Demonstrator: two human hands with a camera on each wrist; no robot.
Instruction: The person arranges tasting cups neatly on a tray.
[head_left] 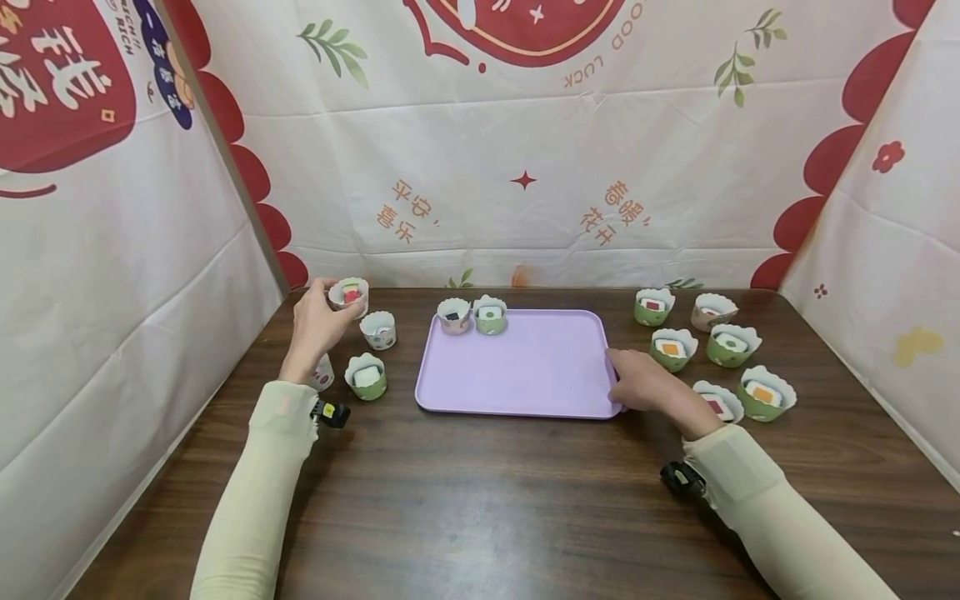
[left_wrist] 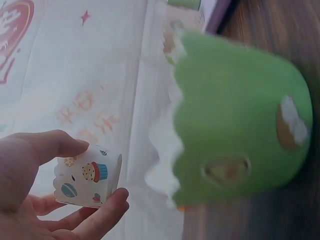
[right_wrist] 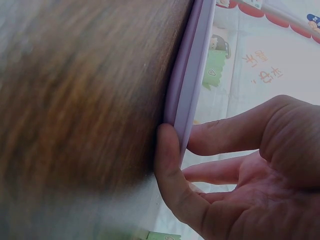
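My left hand [head_left: 313, 327] pinches a small white paper baking cup [head_left: 358, 307], lifted above the table at the back left. Cupcake pictures are printed on this cup in the left wrist view, and a red and green piece shows inside it from above. My right hand [head_left: 647, 382] grips the right rim of a lilac tray [head_left: 525, 375], with thumb and fingers on either side of the edge in the right wrist view. A pink cup [head_left: 454, 325] with a dark-topped piece and a green cup [head_left: 491, 323] stand side by side in the tray's back left corner.
Near my left hand stand a white cup [head_left: 379, 336], a green cup [head_left: 367, 385] and another cup [head_left: 322, 374] partly behind the wrist. Several filled cups, among them a green cup [head_left: 767, 400], crowd the table right of the tray. Printed cloth [head_left: 480, 225] walls the back and sides.
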